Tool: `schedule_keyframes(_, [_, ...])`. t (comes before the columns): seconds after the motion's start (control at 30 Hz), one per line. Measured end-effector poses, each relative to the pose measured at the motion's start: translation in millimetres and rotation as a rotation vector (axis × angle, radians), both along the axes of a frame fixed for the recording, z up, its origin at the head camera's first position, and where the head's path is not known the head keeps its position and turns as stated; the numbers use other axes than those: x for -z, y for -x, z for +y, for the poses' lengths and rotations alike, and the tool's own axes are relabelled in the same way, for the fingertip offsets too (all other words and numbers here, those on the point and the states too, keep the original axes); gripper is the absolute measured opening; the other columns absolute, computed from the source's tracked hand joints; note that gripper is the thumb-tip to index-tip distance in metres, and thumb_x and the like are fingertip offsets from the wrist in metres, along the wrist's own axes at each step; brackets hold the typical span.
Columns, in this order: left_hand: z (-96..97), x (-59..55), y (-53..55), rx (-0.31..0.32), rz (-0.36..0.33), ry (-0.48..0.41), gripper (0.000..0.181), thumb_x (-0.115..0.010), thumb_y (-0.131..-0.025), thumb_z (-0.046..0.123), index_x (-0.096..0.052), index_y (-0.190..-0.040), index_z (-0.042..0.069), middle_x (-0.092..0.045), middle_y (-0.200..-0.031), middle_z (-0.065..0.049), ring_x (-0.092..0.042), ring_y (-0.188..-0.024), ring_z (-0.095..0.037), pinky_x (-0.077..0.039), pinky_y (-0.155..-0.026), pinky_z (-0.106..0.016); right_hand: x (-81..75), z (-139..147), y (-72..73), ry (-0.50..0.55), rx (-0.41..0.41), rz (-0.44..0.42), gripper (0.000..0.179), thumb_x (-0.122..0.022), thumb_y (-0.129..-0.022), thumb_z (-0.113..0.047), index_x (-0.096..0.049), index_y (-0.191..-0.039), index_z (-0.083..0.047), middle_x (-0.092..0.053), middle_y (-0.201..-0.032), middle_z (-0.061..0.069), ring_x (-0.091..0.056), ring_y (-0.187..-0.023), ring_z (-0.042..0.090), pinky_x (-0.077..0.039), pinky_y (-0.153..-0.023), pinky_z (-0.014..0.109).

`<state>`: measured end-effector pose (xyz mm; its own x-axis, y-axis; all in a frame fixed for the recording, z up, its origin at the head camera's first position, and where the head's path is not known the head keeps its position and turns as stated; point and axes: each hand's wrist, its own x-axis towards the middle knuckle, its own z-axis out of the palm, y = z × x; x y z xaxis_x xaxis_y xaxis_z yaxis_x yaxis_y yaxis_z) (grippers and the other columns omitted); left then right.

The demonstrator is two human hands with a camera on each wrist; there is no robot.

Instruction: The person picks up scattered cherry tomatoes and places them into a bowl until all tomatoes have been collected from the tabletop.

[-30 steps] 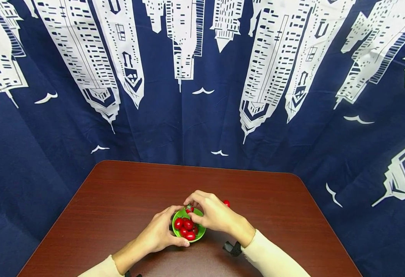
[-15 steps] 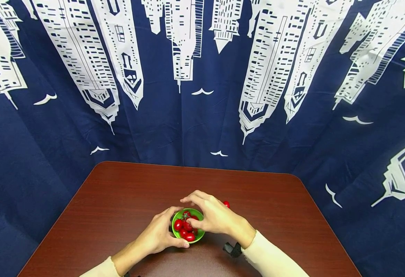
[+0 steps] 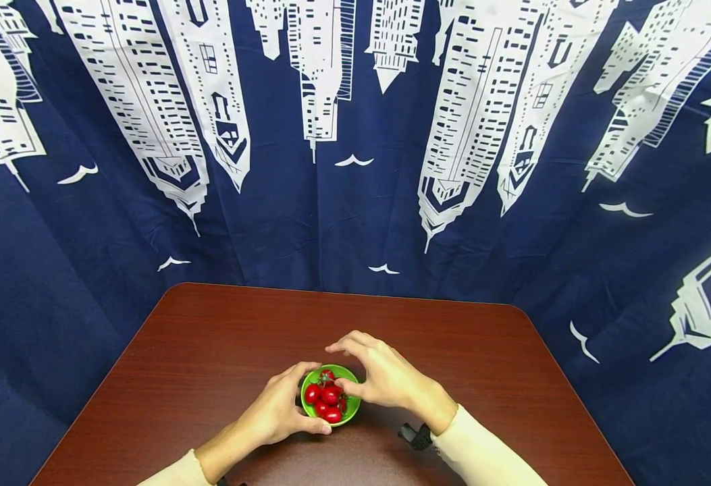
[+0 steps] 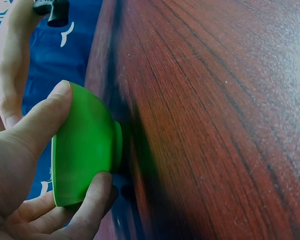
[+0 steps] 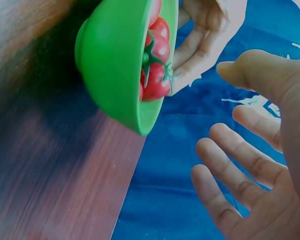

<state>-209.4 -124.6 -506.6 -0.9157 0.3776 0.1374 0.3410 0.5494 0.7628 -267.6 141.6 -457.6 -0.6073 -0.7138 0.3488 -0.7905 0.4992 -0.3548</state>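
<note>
Several red cherry tomatoes [image 3: 330, 395], some with green stems, lie in a small green bowl [image 3: 351, 409]. My left hand [image 3: 281, 409] grips the bowl from the left. In the left wrist view, its thumb presses near the rim and its fingers reach round the bowl's underside [image 4: 85, 145]. Over the bowl's right side is my right hand [image 3: 388, 374], fingers spread and holding nothing. The right wrist view shows that hand [image 5: 250, 180] apart from the bowl's wall [image 5: 115, 65], its palm in sight. Whether the bowl's foot touches the table I cannot tell.
The bowl is near the front of a brown wooden table [image 3: 258, 324] with rounded far corners. Behind it hangs a dark blue cloth [image 3: 306, 223] printed with white buildings and birds. A black wrist device [image 3: 416, 437] is strapped by the right sleeve.
My right hand has let go of a stemmed tomato, now in the bowl, and has drawn slightly up and right. A tomato seen behind that hand is now out of sight. My left hand stays put.
</note>
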Motion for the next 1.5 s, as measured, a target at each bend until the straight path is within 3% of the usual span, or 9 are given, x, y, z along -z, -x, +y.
schedule_keyframes(0.33, [0.1,1.4,2.1,-0.026,0.013,0.023,0.105,-0.115,-0.072,0.037,-0.063,-0.159,0.01,-0.073,-0.151,-0.014,-0.077,-0.112,-0.02,-0.065,-0.096,-0.032,0.8,21,2.4,0.003,0.082,0.03,0.055,-0.095,-0.095,-0.023,-0.076,-0.147,-0.019,-0.078,-0.141,-0.002,-0.08,-0.119,0.023,-0.069,-0.104,0.042])
schedule_keyframes(0.63, [2.1,2.2,0.5,-0.046,0.008,0.026,0.107,-0.116,-0.07,0.036,-0.063,-0.159,0.011,-0.073,-0.152,-0.014,-0.076,-0.107,-0.014,-0.064,-0.095,-0.031,7.1,42,4.8,-0.01,0.16,0.044,0.058,-0.097,-0.094,-0.027,-0.077,-0.147,-0.021,-0.077,-0.142,-0.006,-0.077,-0.13,0.019,-0.068,-0.106,0.046])
schedule_keyframes(1.03, [1.9,1.4,-0.3,-0.055,-0.005,0.012,0.108,-0.116,-0.069,0.034,-0.063,-0.159,0.01,-0.073,-0.15,-0.014,-0.08,-0.108,-0.015,-0.063,-0.096,-0.028,22.5,70,12.5,-0.038,0.267,-0.012,0.059,-0.099,-0.092,-0.032,-0.076,-0.147,-0.03,-0.072,-0.145,-0.012,-0.071,-0.136,0.017,-0.067,-0.108,0.052])
schedule_keyframes(1.33, [1.8,1.3,-0.4,-0.053,0.004,0.013,0.107,-0.116,-0.069,0.036,-0.064,-0.159,0.011,-0.073,-0.152,-0.013,-0.078,-0.109,-0.015,-0.063,-0.097,-0.028,36.8,85,21.0,-0.062,0.34,-0.087,0.069,-0.1,-0.089,-0.036,-0.075,-0.152,-0.024,-0.067,-0.15,-0.006,-0.066,-0.142,0.024,-0.066,-0.101,0.056])
schedule_keyframes(1.5, [2.3,1.7,-0.1,-0.054,0.0,0.026,0.106,-0.116,-0.069,0.036,-0.064,-0.159,0.011,-0.074,-0.151,-0.012,-0.076,-0.109,-0.015,-0.063,-0.095,-0.028,44.3,90,25.5,-0.076,0.361,-0.126,0.072,-0.102,-0.089,-0.036,-0.074,-0.154,-0.02,-0.068,-0.147,0.0,-0.067,-0.141,0.028,-0.064,-0.111,0.057])
